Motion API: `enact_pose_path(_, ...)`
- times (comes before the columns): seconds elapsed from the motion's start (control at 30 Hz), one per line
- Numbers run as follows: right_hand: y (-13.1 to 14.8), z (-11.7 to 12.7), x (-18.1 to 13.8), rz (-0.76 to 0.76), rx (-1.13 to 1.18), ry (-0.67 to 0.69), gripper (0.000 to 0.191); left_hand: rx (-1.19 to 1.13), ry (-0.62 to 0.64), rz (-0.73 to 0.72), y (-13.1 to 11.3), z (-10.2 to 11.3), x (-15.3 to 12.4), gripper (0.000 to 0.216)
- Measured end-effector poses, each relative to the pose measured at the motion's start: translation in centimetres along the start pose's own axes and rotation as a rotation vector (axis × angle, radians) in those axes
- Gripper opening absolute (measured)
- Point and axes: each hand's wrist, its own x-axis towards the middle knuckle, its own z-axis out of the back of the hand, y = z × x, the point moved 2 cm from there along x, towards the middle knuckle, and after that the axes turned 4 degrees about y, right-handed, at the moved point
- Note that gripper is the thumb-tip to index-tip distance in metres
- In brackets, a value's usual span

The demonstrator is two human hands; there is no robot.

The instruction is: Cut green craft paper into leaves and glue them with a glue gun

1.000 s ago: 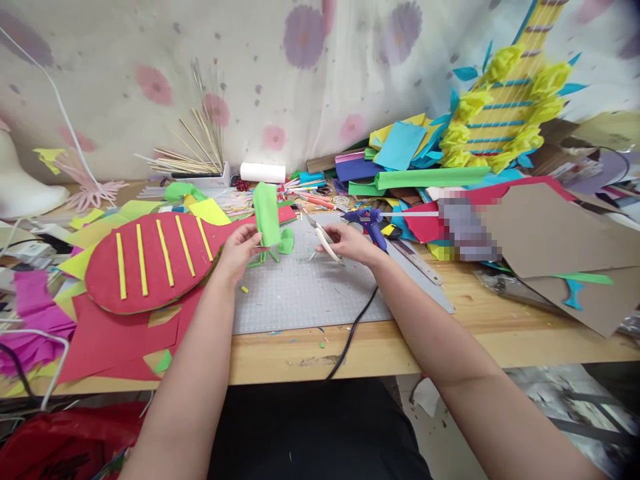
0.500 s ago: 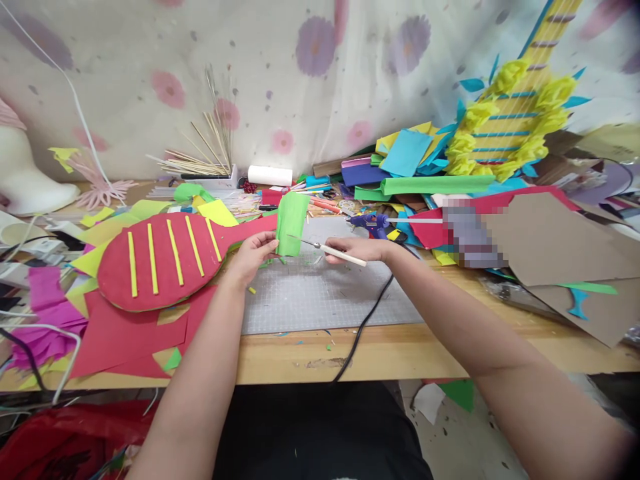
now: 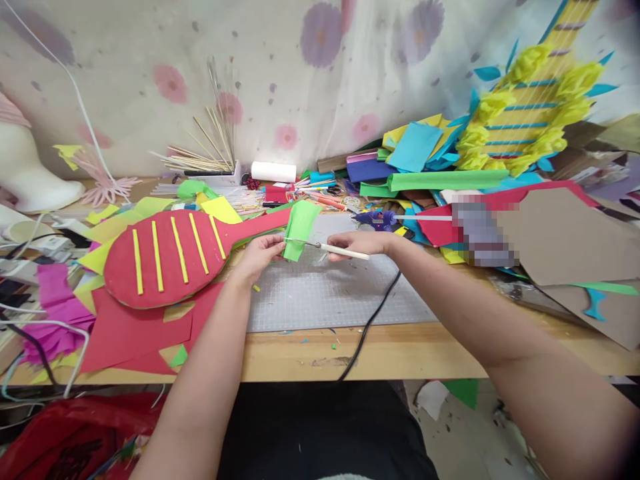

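My left hand pinches the left edge of a piece of green crepe paper, held up above the grey cutting mat. In my right hand is a pair of scissors with white handles. Their blades point left and lie across the lower part of the green paper, close to my left fingertips. Left of my hands rests a red guitar-shaped cutout with several yellow strips on it. Behind my right hand sits a blue glue gun with a clear glue stick.
Red paper sheets lie at the front left. A black cable crosses the mat and hangs over the table edge. Cardboard covers the right side. Behind stand a box of sticks and a yellow guitar model with paper flowers.
The scissor blades have moved further left across the green paper, to its left edge. The paper now leans more to the right. The whole view has shifted slightly.
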Motion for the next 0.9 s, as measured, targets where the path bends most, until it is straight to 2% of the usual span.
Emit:
enact_pose_path(0.47, -1.1, -0.1, -0.6, -0.045, 0.015, -0.084, 0.044, 0.016, -0.032, 0.009, 0.5, 0.3, 0.2, 0.039)
enact_pose_path(0.7, -1.4, 0.1, -1.2, -0.076, 0.006, -0.072, 0.047, 0.069, -0.001, 0.019, 0.3, 0.2, 0.1, 0.041)
enact_pose_path(0.9, -1.4, -0.4, -0.9, -0.033, 0.03, -0.029, 0.049, 0.046, 0.0, 0.03, 0.4, 0.0, 0.1, 0.038)
